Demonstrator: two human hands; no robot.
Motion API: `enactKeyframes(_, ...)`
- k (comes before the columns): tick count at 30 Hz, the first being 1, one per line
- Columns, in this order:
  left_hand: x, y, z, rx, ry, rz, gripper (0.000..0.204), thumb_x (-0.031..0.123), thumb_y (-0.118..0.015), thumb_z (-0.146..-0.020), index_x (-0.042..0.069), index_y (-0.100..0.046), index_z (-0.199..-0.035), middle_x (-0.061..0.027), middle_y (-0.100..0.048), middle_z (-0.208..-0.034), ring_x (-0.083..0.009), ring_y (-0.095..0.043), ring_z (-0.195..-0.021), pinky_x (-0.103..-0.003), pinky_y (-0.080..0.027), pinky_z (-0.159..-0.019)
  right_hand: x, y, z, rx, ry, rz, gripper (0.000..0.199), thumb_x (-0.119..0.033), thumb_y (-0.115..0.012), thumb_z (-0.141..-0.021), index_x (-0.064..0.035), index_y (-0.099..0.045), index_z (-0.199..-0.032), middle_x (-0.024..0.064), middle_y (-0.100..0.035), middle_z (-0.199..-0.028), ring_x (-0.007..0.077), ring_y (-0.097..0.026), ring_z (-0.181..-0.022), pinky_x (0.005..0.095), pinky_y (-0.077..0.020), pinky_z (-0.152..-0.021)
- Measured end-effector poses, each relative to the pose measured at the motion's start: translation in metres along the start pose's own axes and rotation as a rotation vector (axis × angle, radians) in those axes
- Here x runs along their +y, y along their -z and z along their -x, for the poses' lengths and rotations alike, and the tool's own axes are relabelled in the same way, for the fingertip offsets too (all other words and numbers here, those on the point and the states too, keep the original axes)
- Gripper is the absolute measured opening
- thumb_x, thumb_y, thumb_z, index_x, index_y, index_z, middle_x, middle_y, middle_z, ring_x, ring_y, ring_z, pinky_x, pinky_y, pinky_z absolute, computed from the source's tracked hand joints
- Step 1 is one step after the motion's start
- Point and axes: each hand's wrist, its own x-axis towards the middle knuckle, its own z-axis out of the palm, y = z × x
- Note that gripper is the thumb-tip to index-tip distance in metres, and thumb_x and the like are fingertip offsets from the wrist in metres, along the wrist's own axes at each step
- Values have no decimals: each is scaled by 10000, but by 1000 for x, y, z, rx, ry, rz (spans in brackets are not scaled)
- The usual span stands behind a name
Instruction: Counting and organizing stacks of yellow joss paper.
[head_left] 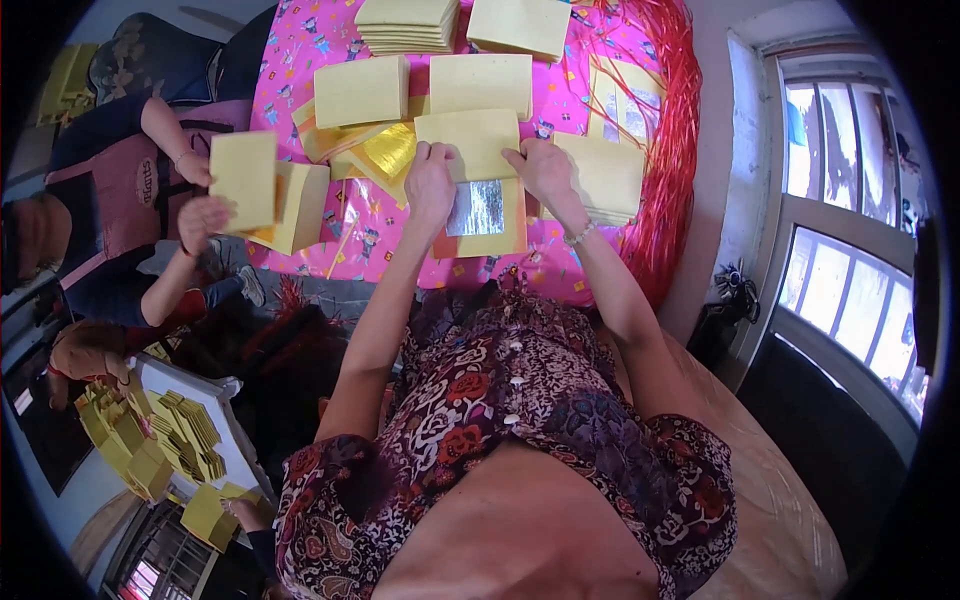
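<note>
Head view: left hand [430,180] and right hand [540,168] each pinch a lower corner of a yellow sheet [468,140] lying over a silver-foil sheet [478,212] on the pink cloth [300,40], judged light, limp, tearable, best taken by its edges

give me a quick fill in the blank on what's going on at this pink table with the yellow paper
1. Both the left hand and the right hand grip one ____ sheet.
2. Below that sheet lies a paper with a ____ foil square.
3. The tablecloth is ____.
4. The fringe along the table's right edge is ____.

Missing words: yellow; silver; pink; red
</note>
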Motion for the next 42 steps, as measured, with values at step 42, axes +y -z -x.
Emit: enactKeyframes(42, -15, -63, 24, 67, -126, -79, 440, 253, -743, -786, 35, -542, -1111, -179, -519, -1016, -360, -518, -946, -453, -429, -811, 28, -52, 16, 165, 255, -108, 231, -241, -744, -776, -54, -624, -838, 138, -629, -800, 325, -641, -772, 428, -507, -701)
